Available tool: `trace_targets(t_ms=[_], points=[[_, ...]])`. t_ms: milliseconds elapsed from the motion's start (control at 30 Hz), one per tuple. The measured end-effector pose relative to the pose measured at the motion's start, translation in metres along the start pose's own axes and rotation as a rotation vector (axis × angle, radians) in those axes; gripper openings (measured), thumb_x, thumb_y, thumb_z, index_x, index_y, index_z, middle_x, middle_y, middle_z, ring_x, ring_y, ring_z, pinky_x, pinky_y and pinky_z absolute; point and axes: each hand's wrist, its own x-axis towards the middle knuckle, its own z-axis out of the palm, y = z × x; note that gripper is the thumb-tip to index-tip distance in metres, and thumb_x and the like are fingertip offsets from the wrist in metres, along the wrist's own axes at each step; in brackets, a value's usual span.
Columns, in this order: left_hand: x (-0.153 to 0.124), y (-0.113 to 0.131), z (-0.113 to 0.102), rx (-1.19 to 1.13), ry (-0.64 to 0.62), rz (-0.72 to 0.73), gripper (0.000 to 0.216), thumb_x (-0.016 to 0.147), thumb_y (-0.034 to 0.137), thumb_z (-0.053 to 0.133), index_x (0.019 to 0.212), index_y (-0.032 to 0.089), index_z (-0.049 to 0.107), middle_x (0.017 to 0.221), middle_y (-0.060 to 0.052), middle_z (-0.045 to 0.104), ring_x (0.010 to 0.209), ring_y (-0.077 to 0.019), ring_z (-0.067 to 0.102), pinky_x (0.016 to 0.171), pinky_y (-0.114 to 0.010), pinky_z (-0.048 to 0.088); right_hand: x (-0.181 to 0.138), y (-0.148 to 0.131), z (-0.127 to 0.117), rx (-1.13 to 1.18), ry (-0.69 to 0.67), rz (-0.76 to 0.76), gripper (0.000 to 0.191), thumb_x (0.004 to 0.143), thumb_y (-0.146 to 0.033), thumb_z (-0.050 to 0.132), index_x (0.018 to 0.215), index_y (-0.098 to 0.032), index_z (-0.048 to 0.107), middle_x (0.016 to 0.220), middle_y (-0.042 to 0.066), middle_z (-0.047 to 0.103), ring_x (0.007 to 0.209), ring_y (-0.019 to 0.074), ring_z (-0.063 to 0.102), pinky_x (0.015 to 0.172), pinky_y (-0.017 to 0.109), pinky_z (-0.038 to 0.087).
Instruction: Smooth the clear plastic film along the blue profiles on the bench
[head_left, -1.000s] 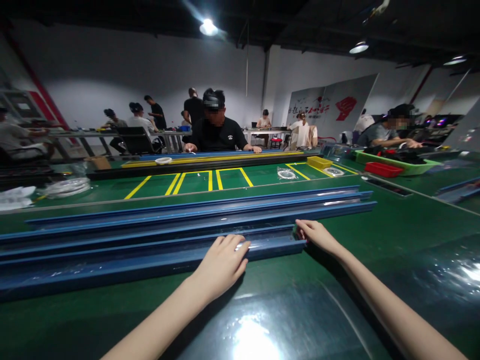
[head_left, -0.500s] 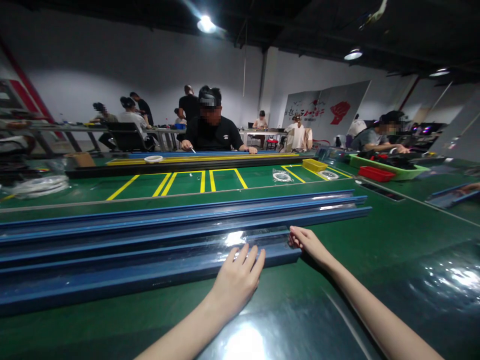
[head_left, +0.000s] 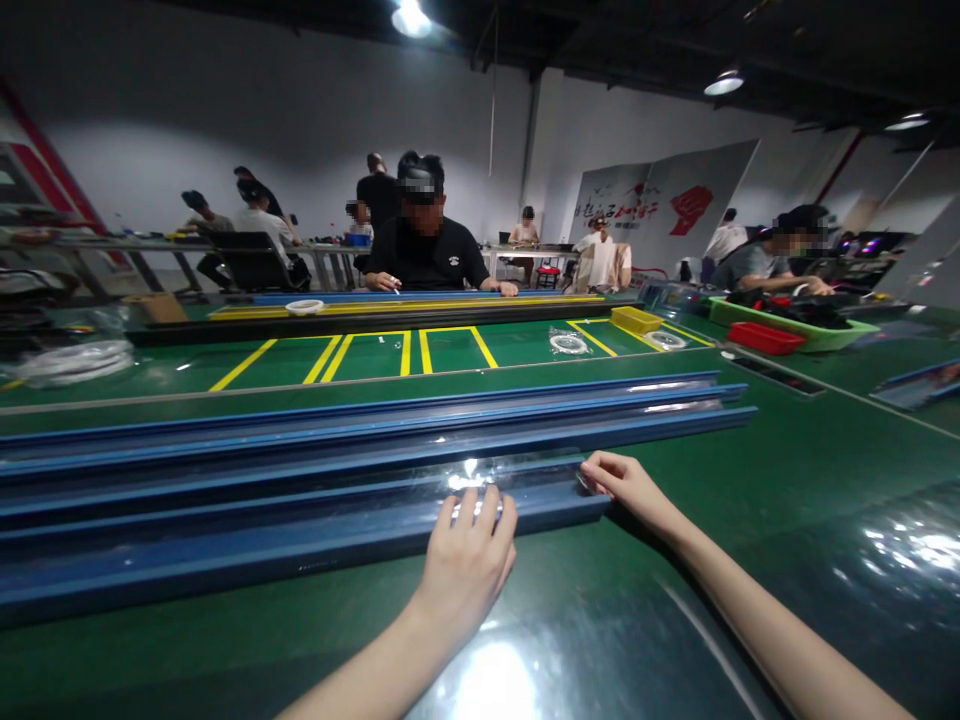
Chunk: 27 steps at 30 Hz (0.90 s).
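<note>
A long blue channel strip (head_left: pixel 300 550) lies nearest me, running from the left edge to just past the middle of the view. Shiny clear plastic film (head_left: pixel 472 472) covers its trough. My left hand (head_left: pixel 466 560) rests flat on the near side of the strip and its film, fingers outstretched and slightly apart. At the strip's right end, my right hand (head_left: pixel 619 485) is closed in a pinch at the film's edge; the fingertips partly hide what they grip. Just behind lie more blue channel strips (head_left: pixel 645 432), parallel to this one.
Yellow tape lines (head_left: pixel 406 355) mark the green table (head_left: pixel 750 520). Toward the back are a yellow bin (head_left: pixel 636 321), a red bin (head_left: pixel 765 339), a green tray (head_left: pixel 847 338) and bagged white coils (head_left: pixel 75 362). A co-worker (head_left: pixel 427 245) sits opposite, behind black and yellow strips.
My left hand has slid a little to the left along the near strip. My right hand stays pinched at the strip's right end. The view has shifted slightly.
</note>
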Motion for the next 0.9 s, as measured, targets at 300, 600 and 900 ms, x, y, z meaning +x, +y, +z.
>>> trace_targets(t_ms=[300,600,900], points=[[-0.0012,-0.0018,0.0011,-0.007,0.069,0.058,0.03,0.075,0.015,0.047,0.105,0.015,0.053,0.095,-0.008,0.061,0.087,-0.0208,0.055,0.076,-0.035,0.041,0.0007,0.0035,-0.0019,0.022,-0.014,0.013,0.03,0.07,-0.045,0.055,0.064,-0.016,0.05,0.055,-0.004,0.047,0.05,0.0072,0.037,0.047,0.021,0.027],[-0.0004,-0.0036,0.0023,-0.012,0.107,0.08,0.028,0.078,0.015,0.045,0.104,0.014,0.054,0.089,-0.007,0.062,0.08,-0.0185,0.056,0.07,-0.032,0.041,0.0012,0.0054,-0.0012,0.058,0.039,0.018,0.03,0.07,-0.046,0.054,0.066,-0.017,0.049,0.054,-0.006,0.045,0.046,0.0065,0.035,0.046,0.021,0.026],[0.0022,-0.0035,0.003,-0.025,0.096,0.06,0.024,0.076,0.014,0.046,0.098,0.014,0.055,0.073,-0.002,0.059,0.065,-0.0161,0.052,0.061,-0.03,0.037,0.0011,0.0053,-0.0022,0.062,-0.007,0.008,0.025,0.072,-0.04,0.055,0.066,-0.017,0.048,0.057,-0.006,0.046,0.05,0.0066,0.037,0.049,0.021,0.026]])
